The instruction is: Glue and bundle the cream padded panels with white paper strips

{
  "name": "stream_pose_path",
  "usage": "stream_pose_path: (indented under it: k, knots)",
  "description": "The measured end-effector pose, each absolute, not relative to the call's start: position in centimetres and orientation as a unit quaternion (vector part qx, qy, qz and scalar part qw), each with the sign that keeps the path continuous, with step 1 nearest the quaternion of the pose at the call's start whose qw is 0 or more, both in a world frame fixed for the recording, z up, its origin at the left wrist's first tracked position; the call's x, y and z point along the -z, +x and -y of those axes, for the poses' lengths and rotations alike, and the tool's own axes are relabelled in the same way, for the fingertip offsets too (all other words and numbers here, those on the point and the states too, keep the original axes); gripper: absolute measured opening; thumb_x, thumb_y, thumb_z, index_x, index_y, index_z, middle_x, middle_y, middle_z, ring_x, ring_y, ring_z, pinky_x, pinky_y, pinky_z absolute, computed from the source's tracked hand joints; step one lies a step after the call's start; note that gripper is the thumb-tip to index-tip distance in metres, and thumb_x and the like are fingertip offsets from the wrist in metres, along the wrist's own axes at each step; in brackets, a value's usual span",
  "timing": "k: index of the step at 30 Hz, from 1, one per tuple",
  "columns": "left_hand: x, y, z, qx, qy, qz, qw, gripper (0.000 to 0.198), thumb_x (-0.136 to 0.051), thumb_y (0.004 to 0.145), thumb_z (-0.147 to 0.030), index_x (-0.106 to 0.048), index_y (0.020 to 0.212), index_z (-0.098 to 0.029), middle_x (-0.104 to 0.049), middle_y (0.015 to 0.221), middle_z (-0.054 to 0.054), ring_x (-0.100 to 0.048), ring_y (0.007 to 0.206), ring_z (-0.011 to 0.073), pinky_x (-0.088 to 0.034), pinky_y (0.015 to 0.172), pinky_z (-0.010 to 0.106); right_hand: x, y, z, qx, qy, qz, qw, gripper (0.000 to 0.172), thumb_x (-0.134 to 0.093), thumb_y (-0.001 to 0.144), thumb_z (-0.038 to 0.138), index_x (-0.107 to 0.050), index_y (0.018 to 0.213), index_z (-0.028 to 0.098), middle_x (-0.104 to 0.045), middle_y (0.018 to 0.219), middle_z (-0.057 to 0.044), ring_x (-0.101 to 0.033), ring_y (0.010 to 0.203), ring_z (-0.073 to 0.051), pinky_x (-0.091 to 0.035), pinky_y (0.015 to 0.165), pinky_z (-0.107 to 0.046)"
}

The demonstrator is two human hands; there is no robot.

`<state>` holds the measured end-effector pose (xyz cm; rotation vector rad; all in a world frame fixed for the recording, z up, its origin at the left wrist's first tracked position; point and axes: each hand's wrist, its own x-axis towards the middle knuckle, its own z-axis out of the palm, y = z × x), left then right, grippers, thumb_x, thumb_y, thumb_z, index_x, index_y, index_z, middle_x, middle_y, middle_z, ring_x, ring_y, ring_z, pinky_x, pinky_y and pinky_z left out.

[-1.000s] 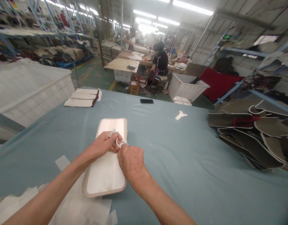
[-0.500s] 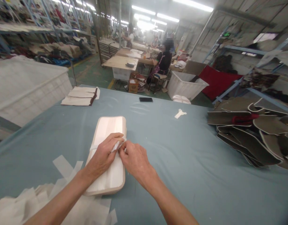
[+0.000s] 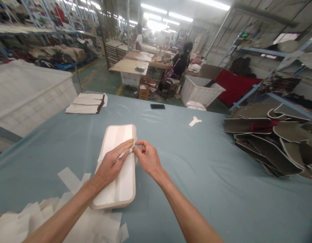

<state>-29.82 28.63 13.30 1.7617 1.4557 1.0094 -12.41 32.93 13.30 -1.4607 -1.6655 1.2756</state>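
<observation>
Now, on the blue-green table (image 3: 196,195), over the pale stack (image 3: 124,187) lying there: resting the left hand (image 3: 111,164) on top with fingers outstretched, holding the right hand (image 3: 148,159) at its edge, fingertips bunched by the white strip (image 3: 101,158), can't tell if pinching.

This is a big workshop, like a factory. Long, bright lights (image 3: 180,17) hang in rows from the high roof. On the far left, blue metal racks (image 3: 38,28) hold lots of stuff. A person (image 3: 180,65) sits on a stool by the far tables (image 3: 129,66). Big white plastic bins stand on the left (image 3: 31,88) and far right (image 3: 200,92). The near table (image 3: 196,192) is wide and blue-green, with a messy pile of dark flat pieces (image 3: 267,148) on the right.
</observation>
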Motion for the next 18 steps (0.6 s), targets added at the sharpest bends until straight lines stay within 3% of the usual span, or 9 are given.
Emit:
stream_pose_path:
  k: [12, 18]
  knots:
    - [-13.5, -29.7, -28.5, -0.372, 0.680, -0.544, 0.320, 0.055, -0.047, 0.103, -0.054, -0.065, 0.141, -0.018, -0.048, 0.163, 0.012, -0.044, 0.153, 0.0258, -0.028, 0.131, 0.049, -12.7, -12.4, -34.2, -0.510, -0.499, 0.644, 0.276, 0.024, -0.066, 0.090, 0.030, -0.069, 0.111, 0.019, -0.056, 0.063, 0.010, -0.052, 0.060, -0.010, -0.033, 0.058, -0.021]
    - [-13.6, -29.7, -28.5, -0.369, 0.665, -0.558, 0.332, 0.064, -0.042, 0.104, -0.058, -0.061, 0.145, -0.012, -0.045, 0.165, 0.014, -0.041, 0.154, 0.0263, -0.023, 0.133, 0.047, -12.4, -12.7, -34.0, -0.534, -0.531, 0.598, 0.274, 0.018, -0.069, 0.089, 0.034, -0.072, 0.096, 0.017, -0.065, 0.067, 0.006, -0.058, 0.061, -0.011, -0.038, 0.058, -0.021]
